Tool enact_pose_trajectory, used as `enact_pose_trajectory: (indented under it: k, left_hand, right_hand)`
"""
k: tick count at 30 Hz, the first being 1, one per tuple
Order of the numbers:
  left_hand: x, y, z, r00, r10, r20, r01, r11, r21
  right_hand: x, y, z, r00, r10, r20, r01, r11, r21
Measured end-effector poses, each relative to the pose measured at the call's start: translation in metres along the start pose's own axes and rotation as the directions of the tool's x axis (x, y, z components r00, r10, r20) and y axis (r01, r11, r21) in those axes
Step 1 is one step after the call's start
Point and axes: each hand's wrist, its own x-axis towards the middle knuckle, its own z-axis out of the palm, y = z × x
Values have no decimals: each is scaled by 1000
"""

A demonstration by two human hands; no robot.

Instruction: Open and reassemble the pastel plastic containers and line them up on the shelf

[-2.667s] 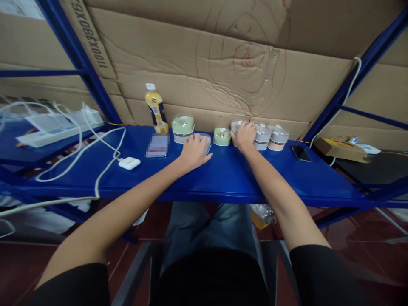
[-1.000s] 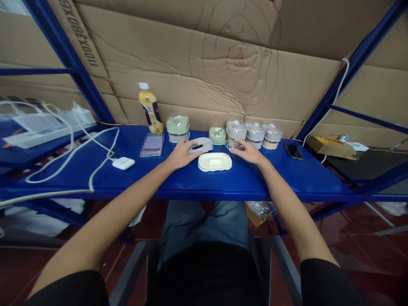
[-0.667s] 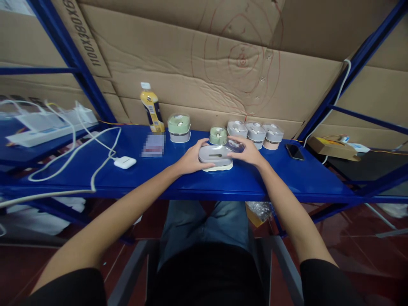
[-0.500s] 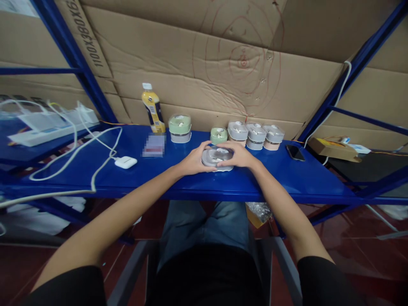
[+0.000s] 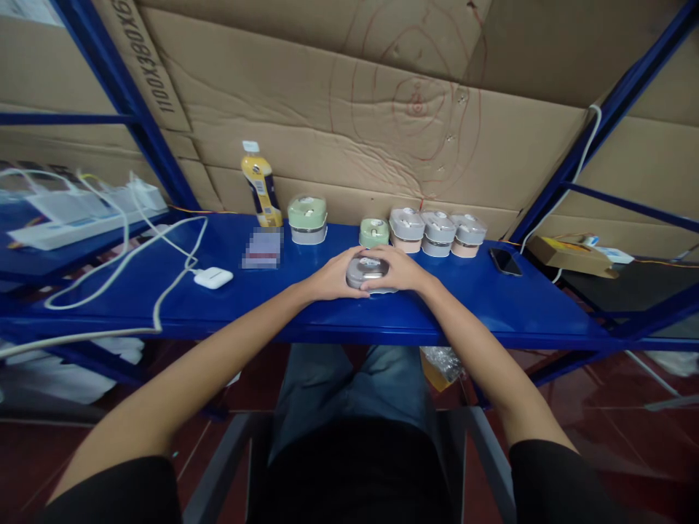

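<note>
Both of my hands are wrapped round a grey lidded container (image 5: 363,269) with a clear top, low over the front of the blue table (image 5: 480,309). My left hand (image 5: 334,279) grips its left side, with the thumb along the near edge. From the other side, my right hand (image 5: 404,271) closes over its right end and part of the lid. A pale edge shows beneath the container; what it belongs to is mostly covered. Just behind my hands stands a small green container (image 5: 374,233).
A row of containers (image 5: 437,234) in grey and pink stands behind, right of centre. Farther left are a green and grey container (image 5: 308,220), a yellow bottle (image 5: 262,185) and a white charger case (image 5: 213,278) on a cable. A phone (image 5: 505,261) lies at right.
My right hand has shifted slightly left and closed further over the container's lid. My left hand stays on its side of the container, almost unmoved.
</note>
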Motion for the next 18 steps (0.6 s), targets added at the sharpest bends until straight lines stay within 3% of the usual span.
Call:
enact_pose_trajectory:
  k: [3, 5, 8, 10, 12, 18]
  left_hand:
    - [-2, -2, -3, 999, -13, -35, 14, 999, 46]
    - [0, -3, -6, 988, -72, -136, 83, 994, 77]
    - [17, -6, -8, 908, -206, -365, 250, 965, 79]
    - [39, -8, -5, 820, -294, -491, 357, 933, 38]
    - [66, -9, 1, 752, -374, -543, 439, 899, -10]
    - [143, -8, 30, 659, -505, -558, 547, 830, -105]
  right_hand:
    - [-3, 7, -2, 993, 5, -121, -8, 1000, -26]
    - [-4, 14, -11, 960, 63, -271, -98, 988, -119]
    - [-3, 30, -27, 880, 143, -452, -326, 875, -359]
    - [0, 43, -35, 873, 158, -461, -400, 772, -494]
    - [4, 56, -38, 886, 171, -431, -411, 718, -561]
    - [10, 82, -30, 867, 192, -459, -440, 726, -528]
